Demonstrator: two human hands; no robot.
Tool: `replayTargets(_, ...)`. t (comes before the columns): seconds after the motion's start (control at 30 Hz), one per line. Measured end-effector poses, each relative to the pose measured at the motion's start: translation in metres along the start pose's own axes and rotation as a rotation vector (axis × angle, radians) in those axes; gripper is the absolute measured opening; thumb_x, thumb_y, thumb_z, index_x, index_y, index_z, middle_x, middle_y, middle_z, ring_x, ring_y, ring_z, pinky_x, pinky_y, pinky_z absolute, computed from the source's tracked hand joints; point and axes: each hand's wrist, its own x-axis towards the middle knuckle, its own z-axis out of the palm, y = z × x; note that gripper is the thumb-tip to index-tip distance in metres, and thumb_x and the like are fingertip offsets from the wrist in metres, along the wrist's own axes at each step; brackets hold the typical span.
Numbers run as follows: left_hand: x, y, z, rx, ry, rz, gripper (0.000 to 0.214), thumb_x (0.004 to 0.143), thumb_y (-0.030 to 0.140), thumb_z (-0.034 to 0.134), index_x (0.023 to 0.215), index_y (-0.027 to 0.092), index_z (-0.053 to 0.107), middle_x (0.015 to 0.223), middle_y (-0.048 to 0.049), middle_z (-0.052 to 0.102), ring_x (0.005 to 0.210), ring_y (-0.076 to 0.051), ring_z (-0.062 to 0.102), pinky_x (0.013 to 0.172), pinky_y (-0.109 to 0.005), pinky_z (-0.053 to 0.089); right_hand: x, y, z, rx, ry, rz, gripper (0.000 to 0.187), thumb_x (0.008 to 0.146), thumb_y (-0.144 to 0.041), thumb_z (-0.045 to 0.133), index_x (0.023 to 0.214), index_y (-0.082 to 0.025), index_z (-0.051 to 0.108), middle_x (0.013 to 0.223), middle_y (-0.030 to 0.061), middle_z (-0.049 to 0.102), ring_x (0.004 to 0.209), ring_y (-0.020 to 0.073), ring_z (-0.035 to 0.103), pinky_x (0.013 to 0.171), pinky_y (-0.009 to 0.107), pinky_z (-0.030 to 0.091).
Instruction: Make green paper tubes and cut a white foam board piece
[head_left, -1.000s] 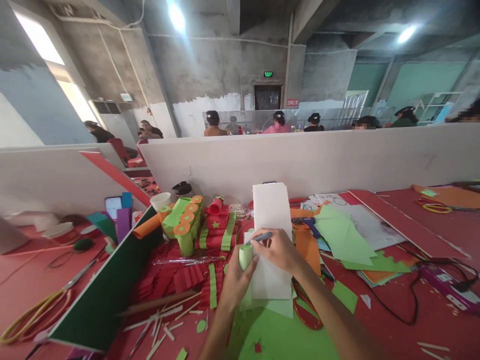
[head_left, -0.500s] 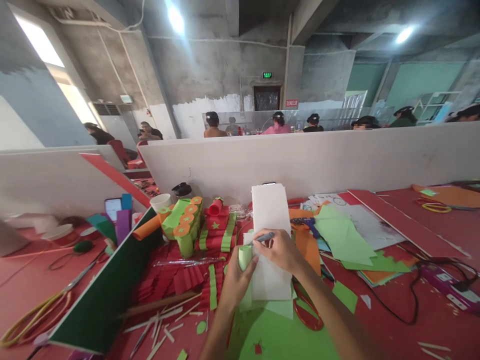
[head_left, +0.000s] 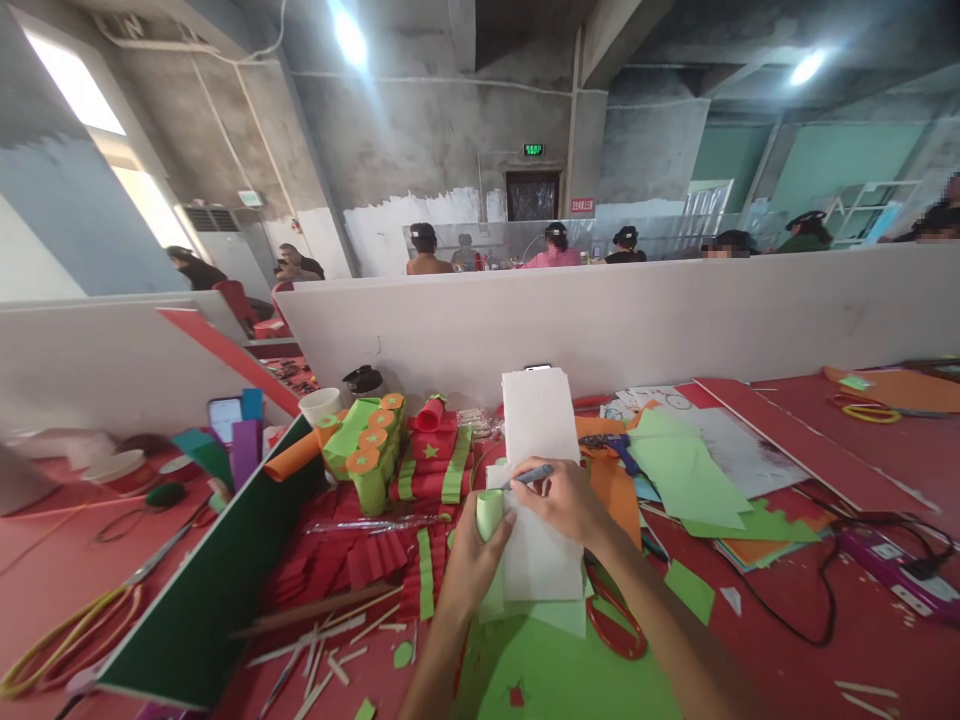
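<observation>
My left hand point(head_left: 476, 562) is closed round a light green paper tube point(head_left: 490, 514) that stands upright. Between the fingertips of my right hand point(head_left: 566, 505) is a grey pen point(head_left: 533, 475), its tip pointing left at the top edge of the tube; whether it touches cannot be made out. Under both hands lies a long white board point(head_left: 541, 425), resting on green paper sheets point(head_left: 562, 665). To the left stand green paper cylinders with orange star-marked tops point(head_left: 365, 462), beside red paper rolls with green bands point(head_left: 433, 470).
Red-handled scissors point(head_left: 616, 622) lie right of the board. A blue glue gun point(head_left: 622, 452) and green sheets point(head_left: 686, 465) are farther right, near a purple power strip point(head_left: 900, 570). A dark green panel point(head_left: 225, 580) stands at left. A white partition point(head_left: 600, 320) crosses behind; people sit beyond it.
The pen and my right hand have shifted only very slightly. My left hand still holds the green tube in the same place.
</observation>
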Motion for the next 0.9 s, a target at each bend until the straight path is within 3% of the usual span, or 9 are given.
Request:
replayTargets(0.4,0.0,0.0,0.0,-0.012,0.013,-0.012,0.027,0.086,0.043,0.063,0.098,0.021,0.056,0.09,-0.0022,0.063,0.084,-0.021,0.058,0.077,-0.029,0.046,-0.001,0.001,-0.001,-0.007,0.007,0.015,0.012,0.085,-0.028,0.061,0.084,-0.023,0.072,0.065,-0.0033,0.068,0.052,0.0117,0.055,0.055,0.022,0.041)
replayTargets(0.53,0.0,0.001,0.0,-0.042,0.032,-0.043,0.031,0.083,0.045,0.065,0.1,0.02,0.059,0.092,-0.0033,0.066,0.086,-0.022,0.061,0.079,-0.03,0.047,-0.008,0.005,-0.008,0.137,0.017,0.049,0.017,0.088,-0.033,0.059,0.085,-0.022,0.071,0.071,-0.0009,0.07,0.055,0.0131,0.059,0.052,0.022,0.043)
replayTargets(0.77,0.006,-0.002,-0.008,-0.194,0.156,-0.266,0.049,0.076,0.05,0.071,0.112,0.018,0.061,0.106,-0.0098,0.07,0.094,-0.026,0.065,0.077,-0.033,0.05,-0.031,0.037,-0.034,0.331,0.374,0.145,0.03,0.094,-0.043,0.051,0.112,-0.024,0.065,0.093,0.0067,0.074,0.08,0.0214,0.068,0.066,0.029,0.054)
replayTargets(0.83,0.007,-0.003,-0.009,-0.199,0.19,-0.278,0.051,0.075,0.051,0.071,0.113,0.018,0.061,0.106,-0.01,0.07,0.094,-0.027,0.065,0.076,-0.033,0.051,-0.036,0.049,-0.034,0.352,0.334,0.194,0.032,0.093,-0.045,0.053,0.114,-0.024,0.064,0.093,0.0066,0.073,0.083,0.0224,0.068,0.069,0.03,0.054)
replayTargets(0.9,0.007,-0.004,-0.008,-0.166,0.197,-0.261,0.051,0.074,0.051,0.073,0.112,0.017,0.062,0.105,-0.0098,0.07,0.095,-0.027,0.065,0.076,-0.034,0.051,-0.041,0.057,-0.029,0.465,0.198,0.253,0.033,0.089,-0.044,0.06,0.114,-0.024,0.064,0.089,0.0047,0.072,0.081,0.0215,0.068,0.069,0.03,0.054)
